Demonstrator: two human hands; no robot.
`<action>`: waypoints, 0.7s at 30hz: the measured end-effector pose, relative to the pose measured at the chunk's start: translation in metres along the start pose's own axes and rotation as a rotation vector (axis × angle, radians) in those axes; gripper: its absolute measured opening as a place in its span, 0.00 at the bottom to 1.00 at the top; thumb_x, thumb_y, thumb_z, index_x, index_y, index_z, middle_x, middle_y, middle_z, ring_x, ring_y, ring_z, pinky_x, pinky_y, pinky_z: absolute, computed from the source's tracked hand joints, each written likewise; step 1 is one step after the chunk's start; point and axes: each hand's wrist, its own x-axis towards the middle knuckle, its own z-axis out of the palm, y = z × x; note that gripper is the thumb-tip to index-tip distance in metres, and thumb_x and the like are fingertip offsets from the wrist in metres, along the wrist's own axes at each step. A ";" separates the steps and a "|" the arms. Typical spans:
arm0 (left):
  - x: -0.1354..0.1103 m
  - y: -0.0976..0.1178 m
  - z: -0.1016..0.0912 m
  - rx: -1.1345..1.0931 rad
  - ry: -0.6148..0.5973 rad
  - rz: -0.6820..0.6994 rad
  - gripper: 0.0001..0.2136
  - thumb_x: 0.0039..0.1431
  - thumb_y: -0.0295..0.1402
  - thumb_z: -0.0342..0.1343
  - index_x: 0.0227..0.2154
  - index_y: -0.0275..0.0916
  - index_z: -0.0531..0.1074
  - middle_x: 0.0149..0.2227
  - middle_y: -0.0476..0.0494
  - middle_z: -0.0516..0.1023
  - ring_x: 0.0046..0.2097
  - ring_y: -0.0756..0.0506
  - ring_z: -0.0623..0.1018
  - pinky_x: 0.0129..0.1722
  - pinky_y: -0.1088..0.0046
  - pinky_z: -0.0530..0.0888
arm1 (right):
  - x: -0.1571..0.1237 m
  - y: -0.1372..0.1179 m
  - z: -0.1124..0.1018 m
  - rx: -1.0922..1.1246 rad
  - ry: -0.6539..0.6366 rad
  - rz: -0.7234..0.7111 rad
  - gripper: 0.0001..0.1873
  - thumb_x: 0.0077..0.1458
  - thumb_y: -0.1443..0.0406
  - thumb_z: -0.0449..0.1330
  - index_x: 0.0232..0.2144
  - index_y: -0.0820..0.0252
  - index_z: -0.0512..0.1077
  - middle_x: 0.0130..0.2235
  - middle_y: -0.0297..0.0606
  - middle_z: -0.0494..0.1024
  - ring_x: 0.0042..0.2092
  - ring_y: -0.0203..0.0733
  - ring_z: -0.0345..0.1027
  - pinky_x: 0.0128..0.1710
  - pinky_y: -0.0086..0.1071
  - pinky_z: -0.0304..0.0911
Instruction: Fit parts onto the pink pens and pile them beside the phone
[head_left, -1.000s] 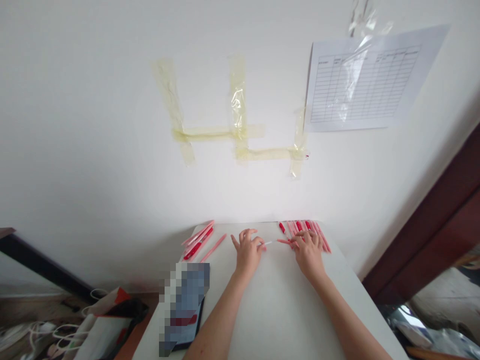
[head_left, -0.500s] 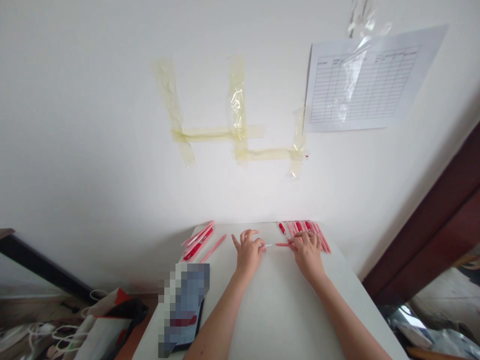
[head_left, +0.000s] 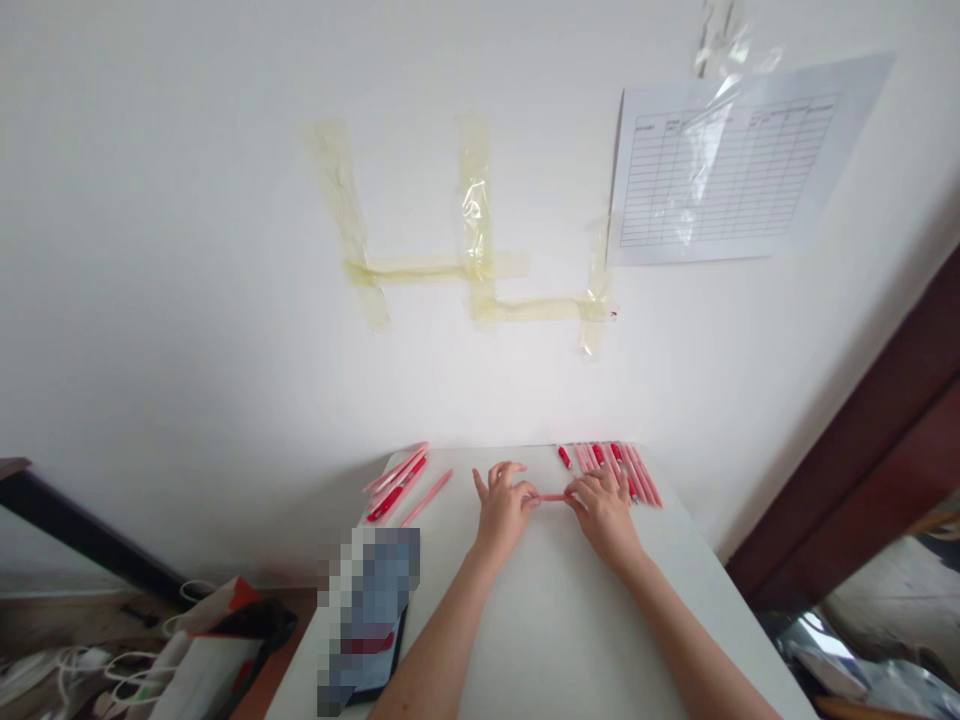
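Observation:
Between my two hands, a slim pink pen lies level just above or on the white table; I cannot tell which. My left hand pinches its left end with thumb and forefinger, the other fingers lifted and spread. At its right end, my right hand grips it, covering that part. Behind my right hand is a row of pink and red pens. To the left lie a single pink pen and a small pile of pink and red pens.
A phone-like dark device, its screen blurred out, lies at the table's left edge. The white wall with yellowed tape and a printed sheet rises behind. Bags and cables are on the floor at left.
The gap between the white piece at my left hand and the pink piece at my right hand has closed. My right hand has moved left, and my left hand slightly right.

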 end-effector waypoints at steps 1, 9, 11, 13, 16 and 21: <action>0.000 0.000 0.000 -0.003 0.002 0.002 0.02 0.54 0.32 0.64 0.30 0.47 0.77 0.54 0.49 0.72 0.61 0.39 0.63 0.64 0.32 0.40 | 0.000 -0.001 -0.001 0.017 -0.014 -0.004 0.08 0.62 0.64 0.55 0.38 0.50 0.75 0.40 0.36 0.79 0.51 0.48 0.65 0.63 0.63 0.33; 0.000 -0.003 0.000 0.012 0.027 -0.013 0.06 0.52 0.35 0.65 0.34 0.46 0.77 0.54 0.46 0.72 0.61 0.38 0.64 0.64 0.32 0.41 | 0.002 -0.007 -0.011 0.047 -0.066 0.006 0.12 0.63 0.63 0.54 0.38 0.44 0.78 0.36 0.34 0.79 0.51 0.49 0.65 0.63 0.64 0.28; 0.001 -0.004 -0.001 0.020 0.035 -0.015 0.08 0.52 0.35 0.65 0.36 0.48 0.77 0.54 0.46 0.72 0.61 0.38 0.64 0.64 0.32 0.40 | 0.002 -0.007 -0.012 0.024 -0.059 0.041 0.12 0.63 0.63 0.55 0.38 0.44 0.78 0.36 0.34 0.79 0.51 0.49 0.65 0.63 0.63 0.29; 0.001 -0.006 -0.002 0.031 0.037 -0.016 0.08 0.51 0.35 0.66 0.36 0.49 0.77 0.54 0.46 0.71 0.61 0.38 0.64 0.64 0.32 0.40 | 0.002 -0.004 -0.012 0.005 -0.052 0.065 0.11 0.62 0.63 0.55 0.38 0.44 0.78 0.36 0.34 0.79 0.51 0.49 0.64 0.63 0.63 0.29; 0.002 -0.008 -0.006 0.054 0.038 -0.022 0.07 0.52 0.34 0.65 0.35 0.50 0.77 0.55 0.48 0.71 0.61 0.39 0.64 0.64 0.32 0.39 | 0.002 0.002 -0.010 0.003 -0.046 0.083 0.11 0.62 0.62 0.55 0.39 0.44 0.78 0.37 0.35 0.79 0.52 0.50 0.63 0.62 0.63 0.31; 0.002 -0.008 -0.010 0.076 0.036 -0.043 0.02 0.55 0.33 0.63 0.31 0.48 0.78 0.56 0.48 0.70 0.62 0.39 0.62 0.63 0.31 0.39 | 0.002 0.003 -0.008 0.021 -0.048 0.083 0.11 0.62 0.62 0.55 0.38 0.45 0.78 0.38 0.36 0.79 0.51 0.50 0.63 0.62 0.63 0.33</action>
